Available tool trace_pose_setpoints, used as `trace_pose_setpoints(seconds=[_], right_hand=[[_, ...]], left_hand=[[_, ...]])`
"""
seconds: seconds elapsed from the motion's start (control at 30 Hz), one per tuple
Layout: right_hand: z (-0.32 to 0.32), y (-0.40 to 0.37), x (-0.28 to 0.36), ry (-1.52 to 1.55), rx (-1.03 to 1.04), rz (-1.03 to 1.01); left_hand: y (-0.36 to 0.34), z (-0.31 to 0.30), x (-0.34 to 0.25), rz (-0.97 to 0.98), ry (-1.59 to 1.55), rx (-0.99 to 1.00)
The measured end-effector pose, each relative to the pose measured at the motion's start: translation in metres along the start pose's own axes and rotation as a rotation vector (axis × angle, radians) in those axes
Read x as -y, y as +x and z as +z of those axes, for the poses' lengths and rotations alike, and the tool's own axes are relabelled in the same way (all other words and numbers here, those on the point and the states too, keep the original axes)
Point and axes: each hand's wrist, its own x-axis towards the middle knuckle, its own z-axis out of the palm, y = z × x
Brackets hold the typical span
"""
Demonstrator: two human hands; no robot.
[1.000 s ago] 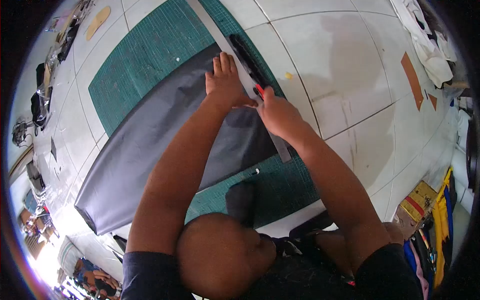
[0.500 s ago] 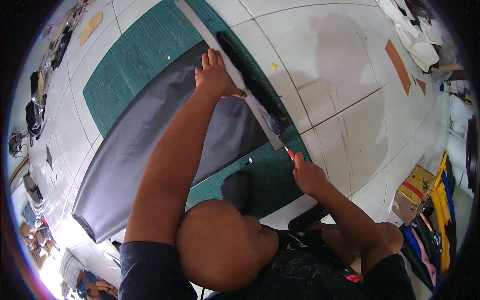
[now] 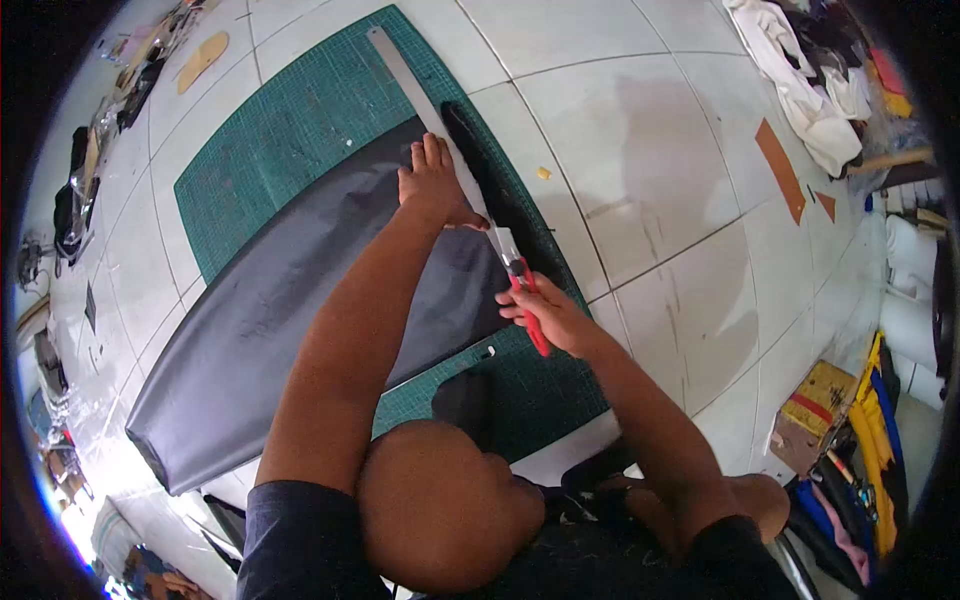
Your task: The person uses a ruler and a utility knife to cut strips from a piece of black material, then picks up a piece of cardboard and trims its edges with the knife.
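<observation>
My left hand (image 3: 436,188) lies with fingers stretched over a long metal ruler (image 3: 398,70), pressing it onto a sheet of dark grey material (image 3: 300,270). The sheet rests on a green cutting mat (image 3: 270,140). In my right hand (image 3: 552,314) is a red utility knife (image 3: 524,285), its front end pointing up along the ruler near my left thumb. Right of the ruler runs a narrow black fuzzy strip (image 3: 470,150). The blade tip is hard to make out.
White floor tiles (image 3: 640,150) surround the mat. Brown scraps (image 3: 782,172) and white cloth (image 3: 790,80) lie at the upper right. A cardboard box (image 3: 815,415) and rolled materials (image 3: 880,440) stand at the right. My knee (image 3: 430,500) is close to the mat's near edge.
My right hand has moved up and left with the knife, from the ruler's near end to beside my left hand. My left hand still presses the ruler. The view has shifted slightly.
</observation>
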Motion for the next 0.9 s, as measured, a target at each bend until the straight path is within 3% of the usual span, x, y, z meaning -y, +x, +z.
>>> trace_pose_setpoints(seconds=[0.1, 0.13, 0.23, 0.27, 0.37, 0.47, 0.5, 0.53, 0.63, 0.73, 0.9], right_hand=[[-0.018, 0.041, 0.007, 0.16, -0.054, -0.098], [-0.033, 0.053, 0.019, 0.351, -0.175, -0.133], [-0.101, 0.072, 0.051, 0.183, -0.505, -0.384], [-0.116, 0.077, 0.058, 0.164, -0.6, -0.37], [-0.099, 0.066, 0.081, 0.037, -0.697, -0.443], [-0.048, 0.061, 0.089, -0.322, -0.716, -0.369], [-0.019, 0.054, 0.098, -0.486, -0.607, -0.369], [-0.01, 0.071, 0.083, -0.739, -0.583, -0.457], [0.033, 0.095, 0.094, -0.979, -0.467, -0.513], [0.058, 0.127, 0.117, -1.149, -0.443, -0.421], [0.061, 0.171, 0.128, -1.157, -0.468, -0.376]], left_hand=[[-0.001, 0.0, 0.001, 0.004, 0.014, 0.009], [-0.002, 0.0, 0.0, -0.002, 0.009, 0.016], [-0.004, -0.003, 0.0, -0.008, 0.003, 0.031], [-0.004, -0.004, 0.001, -0.009, 0.005, 0.03], [-0.003, -0.001, 0.003, -0.001, 0.001, 0.027], [-0.002, 0.003, 0.004, 0.005, 0.003, 0.009], [-0.002, 0.002, 0.004, 0.008, 0.007, -0.002], [-0.003, 0.001, 0.004, 0.013, 0.018, 0.004], [0.0, 0.005, 0.007, 0.022, 0.014, -0.007], [0.007, 0.017, 0.01, 0.021, 0.064, -0.047], [0.0, 0.011, 0.012, 0.039, -0.002, -0.046]])
